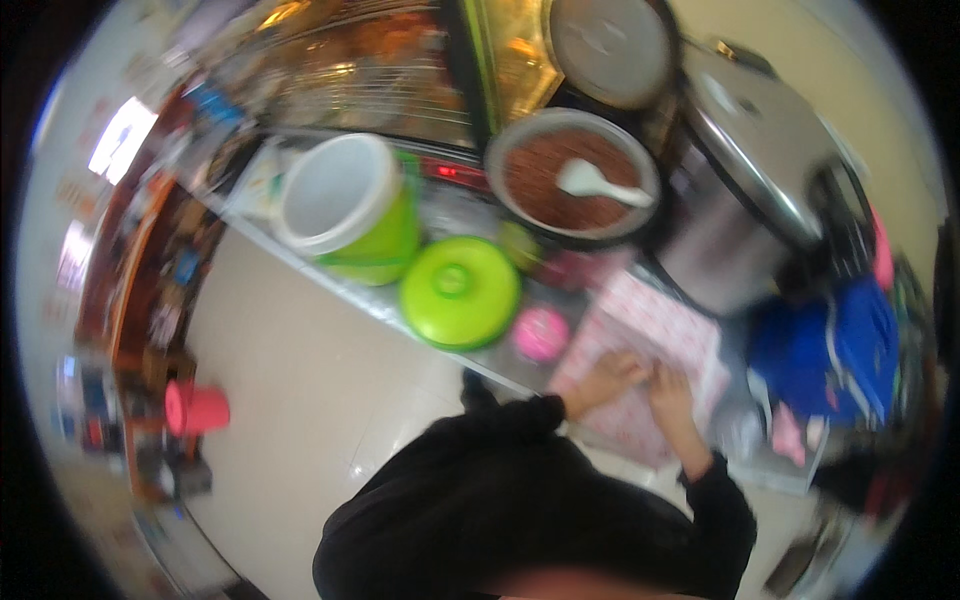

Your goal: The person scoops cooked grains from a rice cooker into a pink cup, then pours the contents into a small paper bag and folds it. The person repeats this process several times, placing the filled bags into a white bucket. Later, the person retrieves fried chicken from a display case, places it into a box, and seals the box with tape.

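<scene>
A stack of pink-and-white patterned bags or sheets (645, 315) lies at the counter's front edge, and both hands are over it. My left hand (611, 377) rests low on the stack with its fingers bent inward. Close beside it is my right hand (671, 394), its fingertips pointing away from me and almost meeting the left ones. Blur hides whether either hand pinches a sheet. Left of the stack sits a round pink object (541, 334). Beyond it, a pot of reddish-brown grain (540, 161) stands open, with a white rice paddle (600, 184) lying on the grain.
A lime-green lid (460, 292) lies beside an open green bucket (409, 225) with a white inside. A large metal cooker (750, 150) stands behind the stack at right, near a blue bag (832, 352). Behind the bucket is a lit glass cabinet (360, 90). A pink bin (199, 409) stands on the floor.
</scene>
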{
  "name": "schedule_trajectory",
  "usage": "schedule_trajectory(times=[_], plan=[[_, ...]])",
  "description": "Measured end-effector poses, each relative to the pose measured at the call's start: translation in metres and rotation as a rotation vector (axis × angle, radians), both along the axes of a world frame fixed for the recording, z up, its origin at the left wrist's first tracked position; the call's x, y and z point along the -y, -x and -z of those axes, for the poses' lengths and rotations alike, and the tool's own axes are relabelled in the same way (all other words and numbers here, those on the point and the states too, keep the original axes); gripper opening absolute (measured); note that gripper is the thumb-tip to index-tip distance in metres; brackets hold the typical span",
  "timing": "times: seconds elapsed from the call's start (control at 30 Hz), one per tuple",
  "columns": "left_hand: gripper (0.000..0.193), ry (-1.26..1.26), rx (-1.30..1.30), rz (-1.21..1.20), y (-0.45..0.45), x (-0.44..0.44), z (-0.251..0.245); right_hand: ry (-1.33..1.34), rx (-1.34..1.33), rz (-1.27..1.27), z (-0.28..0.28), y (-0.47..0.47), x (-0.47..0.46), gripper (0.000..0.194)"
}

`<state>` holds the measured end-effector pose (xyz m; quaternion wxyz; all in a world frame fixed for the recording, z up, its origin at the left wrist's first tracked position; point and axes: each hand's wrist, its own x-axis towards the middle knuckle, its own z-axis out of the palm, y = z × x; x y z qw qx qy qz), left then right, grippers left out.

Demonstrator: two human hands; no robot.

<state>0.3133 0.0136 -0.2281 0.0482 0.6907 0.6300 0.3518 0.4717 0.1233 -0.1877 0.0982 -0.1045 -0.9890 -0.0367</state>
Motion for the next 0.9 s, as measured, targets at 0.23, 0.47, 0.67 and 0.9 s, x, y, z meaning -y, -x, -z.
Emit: schedule_trajectory(times=[0.23, 0.47, 0.67, 0.9], plan=[[0.029, -0.13, -0.37, 0.213, 0.031, -0.025, -0.036, -0.086, -0.065, 0.045, -0.032, -0.02, -0.017, 0.028], [0.043, -0.033, -0.374, 0.326, 0.029, -0.022, -0.038, 0.231, -0.379, 0.427, -0.041, -0.066, -0.035, 0.034], [0.049, 0.017, -0.375, 0.434, 0.024, -0.028, -0.058, 0.338, -0.265, 0.327, -0.023, -0.064, -0.03, 0.044], [0.05, 0.039, -0.506, 0.495, 0.017, -0.036, -0.046, 1.377, -0.812, 0.448, -0.017, -0.039, -0.016, 0.03]])
